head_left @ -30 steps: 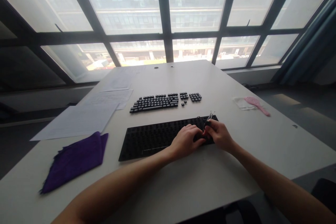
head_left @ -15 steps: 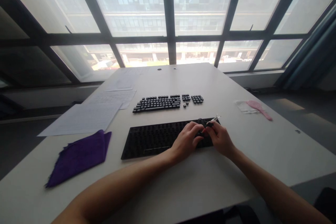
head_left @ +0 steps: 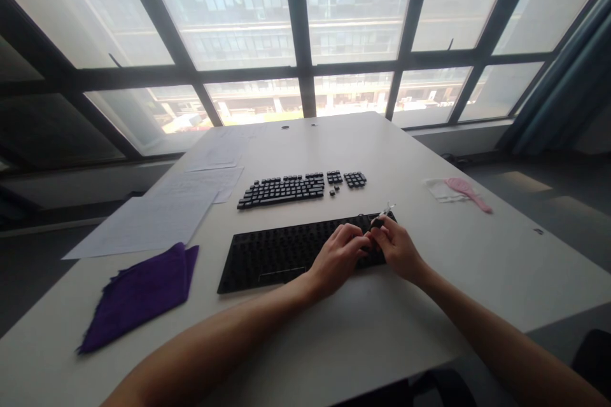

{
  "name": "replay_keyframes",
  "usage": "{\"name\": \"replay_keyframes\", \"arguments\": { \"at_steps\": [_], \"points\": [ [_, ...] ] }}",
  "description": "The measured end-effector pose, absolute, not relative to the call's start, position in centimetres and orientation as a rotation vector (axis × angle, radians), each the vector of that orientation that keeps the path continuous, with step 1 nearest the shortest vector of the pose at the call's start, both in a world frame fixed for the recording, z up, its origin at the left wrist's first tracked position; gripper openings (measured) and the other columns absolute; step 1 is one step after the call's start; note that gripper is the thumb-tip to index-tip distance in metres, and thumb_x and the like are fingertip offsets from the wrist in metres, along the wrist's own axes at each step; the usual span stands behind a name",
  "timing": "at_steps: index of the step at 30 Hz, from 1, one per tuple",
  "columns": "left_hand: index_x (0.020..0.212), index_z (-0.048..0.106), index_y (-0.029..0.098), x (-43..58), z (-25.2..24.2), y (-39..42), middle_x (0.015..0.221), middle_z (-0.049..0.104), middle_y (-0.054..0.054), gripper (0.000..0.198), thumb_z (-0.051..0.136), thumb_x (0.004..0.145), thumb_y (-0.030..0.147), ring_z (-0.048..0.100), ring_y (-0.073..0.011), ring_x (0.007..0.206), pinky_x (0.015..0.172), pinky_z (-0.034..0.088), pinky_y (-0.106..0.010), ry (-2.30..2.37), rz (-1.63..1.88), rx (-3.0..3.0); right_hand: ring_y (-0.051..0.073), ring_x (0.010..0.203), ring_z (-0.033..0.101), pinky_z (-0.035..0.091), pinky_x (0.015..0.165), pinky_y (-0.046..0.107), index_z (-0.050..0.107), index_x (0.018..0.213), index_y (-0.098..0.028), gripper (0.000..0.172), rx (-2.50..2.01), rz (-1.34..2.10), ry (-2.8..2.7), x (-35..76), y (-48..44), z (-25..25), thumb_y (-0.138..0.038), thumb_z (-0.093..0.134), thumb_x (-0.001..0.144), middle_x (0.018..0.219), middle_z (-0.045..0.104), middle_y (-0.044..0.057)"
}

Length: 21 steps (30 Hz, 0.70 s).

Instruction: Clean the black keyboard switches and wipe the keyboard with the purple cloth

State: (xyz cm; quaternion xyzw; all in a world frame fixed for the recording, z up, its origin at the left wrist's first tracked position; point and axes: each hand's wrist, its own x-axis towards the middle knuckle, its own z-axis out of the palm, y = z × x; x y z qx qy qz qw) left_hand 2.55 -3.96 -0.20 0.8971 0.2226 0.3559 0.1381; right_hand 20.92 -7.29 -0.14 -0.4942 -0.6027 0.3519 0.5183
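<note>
A black rectangular keyboard base (head_left: 286, 253) with no keycaps on it lay flat near the centre of the frame, on a white table (head_left: 382, 343). Both hands were at its right end, just right of centre. The right hand (head_left: 400, 249) had its fingers curled together, pinching the dark grip of a small metal-pronged tool (head_left: 383, 216). The tool's thin prongs stuck up and to the right, over the base's far right corner. The left hand (head_left: 337, 259) rested on the base beside it, fingers bent and close together, fingertips touching the right hand. I could not tell whether those fingertips pinched anything.

A second earlier the prongs had stood nearly upright, and half a second earlier they had leaned further right. By this moment they had come partway back. The left fingers had closed in a little on the right hand, and the small red spot once visible between the hands no longer showed. Neither hand had left that corner, so the handling seemed to stay on one spot of the base.

Just above centre, rows of loose black keycaps (head_left: 296, 186) lay unchanged. A rumpled purple cloth (head_left: 140, 296) sat at lower left, with white paper sheets (head_left: 153, 219) above it. At right was a pink plastic brush (head_left: 465, 192).
</note>
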Motion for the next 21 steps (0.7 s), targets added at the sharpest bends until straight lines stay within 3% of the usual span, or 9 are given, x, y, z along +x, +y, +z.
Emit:
{"name": "replay_keyframes", "arguments": {
  "at_steps": [7, 12, 14, 16, 21],
  "points": [
    [0.108, 0.063, 0.02, 2.8, 0.8, -4.5, 0.106, 0.062, -0.009, 0.017, 0.051, 0.096, 0.017, 0.058, -0.0191, 0.095, 0.087, 0.052, -0.035, 0.459, 1.141, 2.523, 0.015, 0.059, 0.058, 0.045, 0.055, 0.027, 0.051, 0.09, -0.021, 0.018, -1.101, 0.884, -1.359, 20.9, -7.3, 0.1, -0.038, 0.054, 0.095, 0.068, 0.064, -0.001],
    [0.098, 0.068, 0.021, 2.3, 3.1, 0.0, 0.097, 0.068, -0.005, 0.01, 0.067, 0.088, 0.023, 0.061, -0.0166, 0.083, 0.077, 0.053, -0.031, 0.799, 1.233, 2.388, 0.016, 0.061, 0.061, 0.047, 0.059, 0.029, 0.051, 0.09, -0.021, 0.018, -1.14, 0.802, -1.33, 21.2, -7.1, -0.1, -0.038, 0.053, 0.097, 0.076, 0.07, 0.003],
    [0.093, 0.071, 0.021, 2.1, 3.5, 2.7, 0.095, 0.071, -0.004, 0.007, 0.069, 0.086, 0.024, 0.062, -0.0187, 0.087, 0.083, 0.051, -0.034, 0.922, 1.232, 2.464, 0.016, 0.061, 0.061, 0.047, 0.059, 0.028, 0.052, 0.09, -0.021, 0.018, -1.156, 0.788, -1.332, 21.3, -7.0, -0.2, -0.038, 0.053, 0.096, 0.077, 0.071, 0.004],
    [0.088, 0.074, 0.022, 2.2, 3.3, 5.4, 0.092, 0.073, -0.003, 0.005, 0.072, 0.085, 0.026, 0.062, -0.0206, 0.089, 0.088, 0.048, -0.037, 1.032, 1.157, 2.554, 0.016, 0.062, 0.061, 0.047, 0.059, 0.028, 0.052, 0.09, -0.021, 0.018, -1.155, 0.793, -1.343, 21.3, -7.0, -0.2, -0.038, 0.053, 0.096, 0.077, 0.071, 0.003],
    [0.081, 0.077, 0.023, 3.4, 1.4, 9.9, 0.083, 0.075, -0.004, 0.004, 0.076, 0.081, 0.027, 0.06, -0.0238, 0.087, 0.084, 0.045, -0.038, 1.199, 0.82, 2.751, 0.017, 0.062, 0.062, 0.049, 0.061, 0.029, 0.053, 0.093, -0.021, 0.017, -1.15, 0.806, -1.361, 21.4, -7.1, -0.3, -0.038, 0.053, 0.097, 0.077, 0.071, 0.004]
  ]
}}
